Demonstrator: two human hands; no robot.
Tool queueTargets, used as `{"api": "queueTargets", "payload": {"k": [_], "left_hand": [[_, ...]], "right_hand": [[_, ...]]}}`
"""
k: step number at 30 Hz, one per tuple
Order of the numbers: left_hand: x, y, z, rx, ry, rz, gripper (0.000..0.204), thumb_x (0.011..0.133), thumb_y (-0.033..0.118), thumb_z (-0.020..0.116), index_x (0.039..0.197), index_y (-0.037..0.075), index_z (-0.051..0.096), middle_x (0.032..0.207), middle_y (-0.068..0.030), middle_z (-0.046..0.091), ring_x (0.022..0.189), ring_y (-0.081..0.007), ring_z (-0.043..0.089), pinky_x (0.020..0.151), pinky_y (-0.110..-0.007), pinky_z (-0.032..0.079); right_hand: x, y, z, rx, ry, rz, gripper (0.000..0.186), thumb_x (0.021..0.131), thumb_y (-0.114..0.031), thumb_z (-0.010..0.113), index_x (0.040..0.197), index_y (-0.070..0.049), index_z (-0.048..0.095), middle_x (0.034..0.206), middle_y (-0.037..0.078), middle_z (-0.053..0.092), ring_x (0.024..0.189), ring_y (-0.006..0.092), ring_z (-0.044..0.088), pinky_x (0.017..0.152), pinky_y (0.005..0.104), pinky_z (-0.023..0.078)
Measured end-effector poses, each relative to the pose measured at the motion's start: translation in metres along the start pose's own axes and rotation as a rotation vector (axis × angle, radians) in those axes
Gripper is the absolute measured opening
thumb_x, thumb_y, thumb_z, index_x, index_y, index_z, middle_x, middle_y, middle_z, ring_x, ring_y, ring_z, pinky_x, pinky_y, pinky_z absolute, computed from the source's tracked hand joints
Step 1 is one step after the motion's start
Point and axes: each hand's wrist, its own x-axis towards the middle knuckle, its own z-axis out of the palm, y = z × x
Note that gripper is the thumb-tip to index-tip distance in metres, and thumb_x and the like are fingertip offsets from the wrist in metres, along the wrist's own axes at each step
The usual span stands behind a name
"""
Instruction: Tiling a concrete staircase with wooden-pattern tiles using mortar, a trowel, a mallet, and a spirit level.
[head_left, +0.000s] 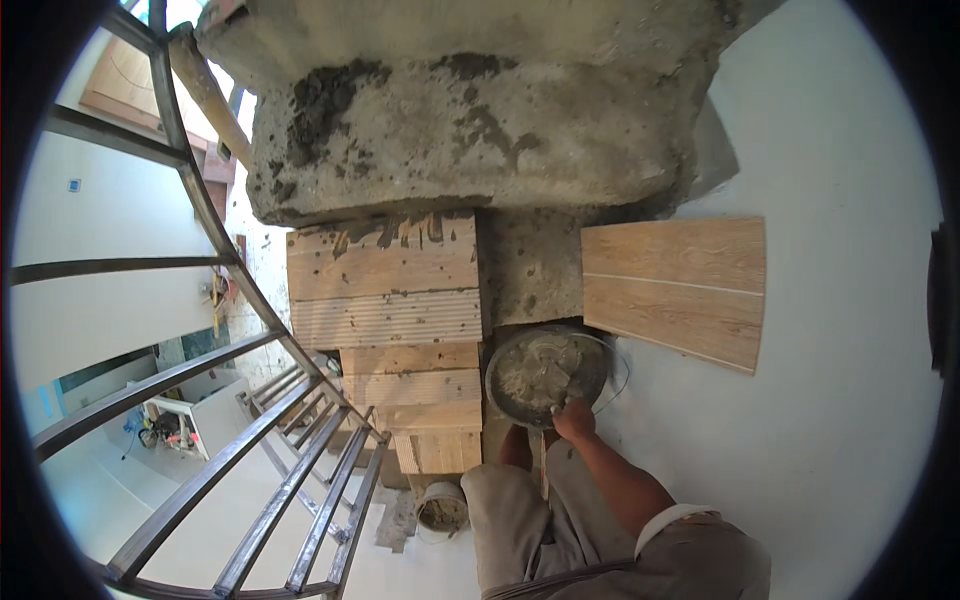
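Observation:
A round, dark pan (520, 370) of wet grey mortar sits beside the stacked wood-look tiles. My right hand (572, 420) reaches to its near right part, fingers closed on what looks like a trowel handle, the blade lying in the mortar. Below the pan, between my grey trouser legs (505, 520), dark skin (515, 449) shows; I cannot tell whether it is my left hand or a foot. The tile stack (383, 318) steps down on the left, splashed with mortar on top.
A rough concrete step (480, 150) spans the top. Two wood-look tiles (672, 280) lean at the right against the white wall (830, 330). A metal railing (274, 331) runs along the left over a lower level. A mortar bucket (441, 508) stands near my legs.

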Motion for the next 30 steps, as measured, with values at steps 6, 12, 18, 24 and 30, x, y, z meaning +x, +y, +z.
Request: {"api": "queueTargets", "payload": {"k": [6, 12, 18, 24, 30], "left_hand": [[-0.014, 0.053, 0.028, 0.092, 0.195, 0.116, 0.022, 0.092, 0.021, 0.057, 0.089, -0.001, 0.062, 0.076, -0.0084, 0.059, 0.064, -0.0188, 0.056, 0.055, -0.033, 0.046], [-0.013, 0.052, 0.029, 0.029, 0.227, 0.112, 0.026, 0.083, 0.020, 0.076, 0.090, -0.004, 0.066, 0.071, -0.0106, 0.062, 0.058, -0.0203, 0.056, 0.052, -0.034, 0.047], [-0.015, 0.065, 0.019, 0.031, 0.239, 0.078, 0.043, 0.079, 0.031, 0.081, 0.096, -0.005, 0.064, 0.081, -0.0181, 0.066, 0.068, -0.0288, 0.062, 0.064, -0.043, 0.052], [-0.014, 0.052, 0.010, 0.257, 0.259, 0.119, 0.050, 0.073, 0.039, 0.084, 0.084, -0.004, 0.061, 0.071, -0.0165, 0.065, 0.062, -0.0332, 0.063, 0.061, -0.045, 0.051], [-0.009, 0.026, 0.014, 0.117, 0.157, 0.019, 0.055, 0.075, 0.023, 0.084, 0.111, -0.009, 0.058, 0.090, -0.0204, 0.065, 0.079, -0.0297, 0.062, 0.069, -0.038, 0.050]], "right_hand": [[0.014, -0.039, -0.009, -0.160, -0.112, -0.157, 0.032, 0.087, -0.034, 0.060, 0.092, -0.005, 0.072, 0.097, 0.019, 0.070, 0.094, 0.0382, 0.067, 0.082, 0.0483, 0.052], [0.020, -0.077, -0.065, -0.225, -0.166, -0.133, 0.035, 0.084, -0.036, 0.063, 0.098, -0.005, 0.073, 0.104, 0.020, 0.069, 0.101, 0.0372, 0.067, 0.085, 0.0478, 0.053], [-0.001, -0.105, -0.175, -0.298, -0.295, -0.526, 0.056, 0.083, -0.049, 0.064, 0.111, -0.001, 0.068, 0.109, 0.023, 0.067, 0.105, 0.0402, 0.063, 0.089, 0.0483, 0.049], [-0.028, -0.179, -0.383, -0.406, -0.027, -0.583, 0.059, 0.080, -0.047, 0.064, 0.107, 0.005, 0.066, 0.107, 0.026, 0.066, 0.101, 0.0413, 0.064, 0.088, 0.0477, 0.050], [-0.041, -0.215, -0.524, -0.484, 0.355, -0.674, 0.060, 0.084, -0.050, 0.063, 0.108, 0.004, 0.063, 0.116, 0.027, 0.062, 0.108, 0.0409, 0.061, 0.088, 0.0485, 0.048]]}}
